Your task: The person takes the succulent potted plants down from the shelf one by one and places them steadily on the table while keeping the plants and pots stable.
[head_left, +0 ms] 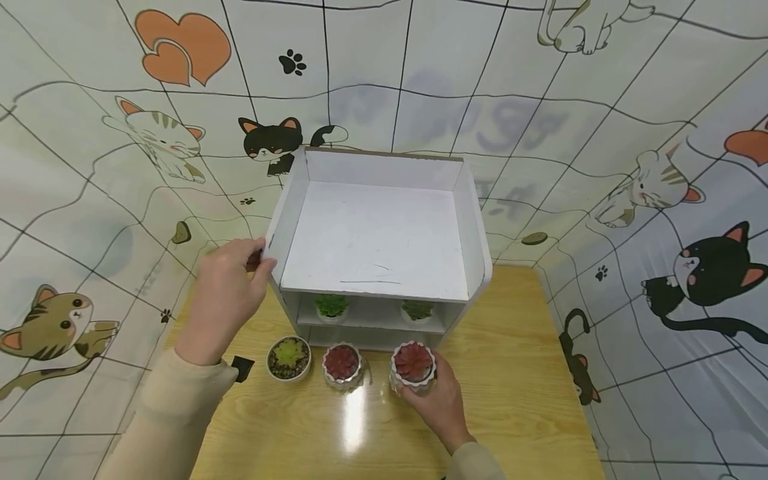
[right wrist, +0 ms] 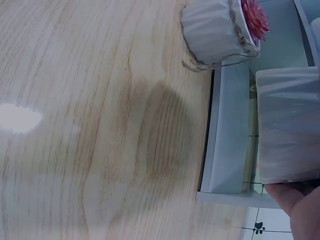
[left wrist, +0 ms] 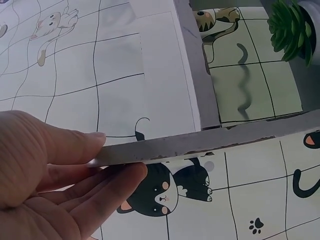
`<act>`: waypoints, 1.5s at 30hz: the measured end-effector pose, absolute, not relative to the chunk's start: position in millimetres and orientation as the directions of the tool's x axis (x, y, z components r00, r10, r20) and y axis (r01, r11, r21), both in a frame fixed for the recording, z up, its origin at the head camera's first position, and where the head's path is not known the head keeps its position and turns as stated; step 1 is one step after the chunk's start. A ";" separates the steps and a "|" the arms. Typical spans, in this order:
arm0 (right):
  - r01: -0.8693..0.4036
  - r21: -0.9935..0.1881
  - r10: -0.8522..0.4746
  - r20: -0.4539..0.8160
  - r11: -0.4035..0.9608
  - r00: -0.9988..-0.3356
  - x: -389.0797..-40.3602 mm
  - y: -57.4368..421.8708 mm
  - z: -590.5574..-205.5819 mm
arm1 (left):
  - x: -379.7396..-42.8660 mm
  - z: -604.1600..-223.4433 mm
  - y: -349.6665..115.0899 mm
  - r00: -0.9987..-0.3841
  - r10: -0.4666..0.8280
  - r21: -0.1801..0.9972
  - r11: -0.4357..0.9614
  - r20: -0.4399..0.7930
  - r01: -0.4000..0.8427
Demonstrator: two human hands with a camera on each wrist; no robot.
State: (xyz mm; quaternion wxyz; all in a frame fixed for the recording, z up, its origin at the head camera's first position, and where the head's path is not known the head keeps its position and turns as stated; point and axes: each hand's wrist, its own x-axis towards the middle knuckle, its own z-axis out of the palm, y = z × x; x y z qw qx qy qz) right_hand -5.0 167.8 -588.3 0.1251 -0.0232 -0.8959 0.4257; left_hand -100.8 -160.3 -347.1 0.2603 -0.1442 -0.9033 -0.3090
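My left hand pinches the left side panel of a white shelf unit; in the left wrist view, thumb and fingers lie on either side of the panel edge. In front of the unit, my right hand grips a white fluted pot with a red succulent. From the right wrist, that pot shows its pale side, fingers at its lower edge. To its left stands a similar potted red succulent, with twine around the pot.
A yellow-green succulent in a round white pot stands at the unit's front left. Two green potted plants, one bright and one darker, sit on the lower shelf. Cat-patterned cloth walls surround the wooden table.
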 end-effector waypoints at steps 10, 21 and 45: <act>-0.020 -0.779 0.160 0.154 0.627 -0.975 -3.3 165.8 -595.8 | -102.7 -351.4 -159.0 -0.795 0.090 0.449 0.785 0.599 0.427; -0.018 -0.769 0.158 0.154 0.639 -0.975 -4.9 163.7 -608.4 | -103.4 -351.7 -159.8 -0.795 0.095 0.446 0.785 0.600 0.431; 0.020 -0.783 0.169 0.109 0.621 -0.979 -4.9 161.5 -618.1 | -103.3 -352.2 -160.3 -0.782 0.094 0.436 0.786 0.616 0.438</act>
